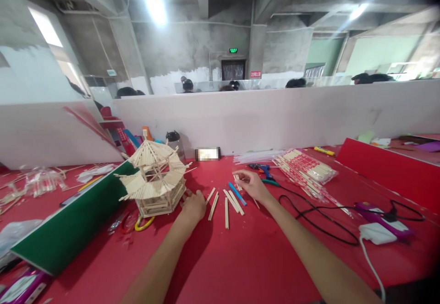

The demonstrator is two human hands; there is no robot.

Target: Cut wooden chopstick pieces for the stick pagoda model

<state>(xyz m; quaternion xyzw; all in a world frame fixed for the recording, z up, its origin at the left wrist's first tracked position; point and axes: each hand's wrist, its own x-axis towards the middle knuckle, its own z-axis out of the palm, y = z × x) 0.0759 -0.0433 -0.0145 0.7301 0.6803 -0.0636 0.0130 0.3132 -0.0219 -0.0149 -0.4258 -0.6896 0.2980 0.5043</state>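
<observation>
So the short sticks (227, 212) are fanned out in little groups mid-table, probably so they can be grabbed easily, with a blue strip (237, 194) laid among them. A few at the far end are reached by the right hand (253, 186), fingers curled over them; whether they're actually pinched can't be told. The left hand (195, 206) is placed right beside the base of the stick-built pavilion (158, 178), fingertips half hidden, so its grip can't be made out either. Glue gun (264, 170) and bagged sticks (319, 170) are set off to the right, presumably for easy reach.
</observation>
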